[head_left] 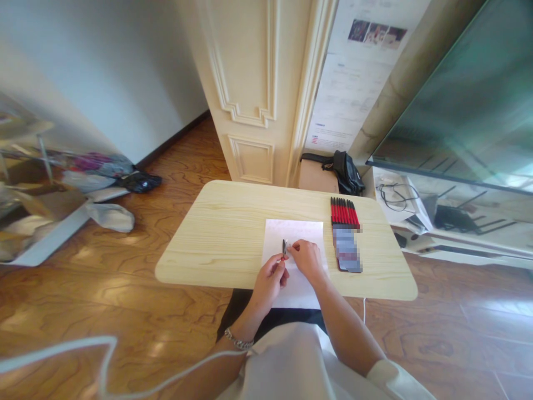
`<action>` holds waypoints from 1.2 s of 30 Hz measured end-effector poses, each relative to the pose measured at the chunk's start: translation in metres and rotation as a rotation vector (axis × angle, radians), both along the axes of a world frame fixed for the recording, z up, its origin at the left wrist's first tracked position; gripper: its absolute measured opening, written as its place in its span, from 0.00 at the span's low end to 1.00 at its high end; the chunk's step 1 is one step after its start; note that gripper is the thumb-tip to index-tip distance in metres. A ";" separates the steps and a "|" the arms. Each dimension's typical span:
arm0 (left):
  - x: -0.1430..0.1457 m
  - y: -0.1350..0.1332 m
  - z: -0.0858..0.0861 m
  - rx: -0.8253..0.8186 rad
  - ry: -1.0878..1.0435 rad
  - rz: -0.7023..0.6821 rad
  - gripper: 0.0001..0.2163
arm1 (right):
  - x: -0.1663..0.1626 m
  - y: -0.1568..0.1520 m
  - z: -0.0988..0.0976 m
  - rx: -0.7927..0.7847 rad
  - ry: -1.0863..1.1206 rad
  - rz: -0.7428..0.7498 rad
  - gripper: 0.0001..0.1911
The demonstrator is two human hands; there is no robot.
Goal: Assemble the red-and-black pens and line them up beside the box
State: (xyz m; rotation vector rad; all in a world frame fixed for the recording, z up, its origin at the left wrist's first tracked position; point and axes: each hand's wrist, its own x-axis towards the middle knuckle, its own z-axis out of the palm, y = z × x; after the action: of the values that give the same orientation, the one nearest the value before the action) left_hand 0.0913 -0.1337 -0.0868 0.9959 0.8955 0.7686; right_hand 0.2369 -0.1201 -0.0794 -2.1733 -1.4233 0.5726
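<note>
A white sheet of paper (295,233) lies on a small light wooden table (216,233). My left hand (270,280) hovers over the sheet's near left part, fingers pinched on a small dark pen (283,248) with a red bit, held nearly upright. Right beside it, my right hand (307,260) is curled with its fingertips pinched on something small and pale next to the pen. A pack of red and black pens (345,239) lies flat just right of the paper.
A cream panelled door (250,100) stands behind the table. A black bag (347,173) sits on a box beyond it. A glass TV stand (458,222) with cables is at the right. Clutter and bags (95,183) lie on the wooden floor at left.
</note>
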 end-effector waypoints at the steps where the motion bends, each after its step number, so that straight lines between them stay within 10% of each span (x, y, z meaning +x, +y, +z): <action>1: 0.000 0.000 0.000 -0.003 -0.002 -0.002 0.16 | 0.001 -0.002 0.002 0.032 0.031 -0.005 0.13; 10: 0.009 -0.003 0.001 0.048 0.008 -0.054 0.16 | -0.002 -0.027 0.015 0.201 0.561 0.098 0.12; 18: 0.010 -0.009 0.000 0.010 0.040 -0.121 0.15 | 0.025 -0.010 0.017 0.285 0.865 -0.149 0.17; 36: 0.005 -0.002 0.005 -0.105 -0.079 -0.038 0.17 | 0.022 0.000 -0.007 -0.019 -0.026 -0.025 0.11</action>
State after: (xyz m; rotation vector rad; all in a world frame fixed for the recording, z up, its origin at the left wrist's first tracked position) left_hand 0.0964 -0.1360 -0.0820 0.8823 0.8380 0.7170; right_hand 0.2592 -0.1198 -0.0866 -2.2183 -1.4072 0.5531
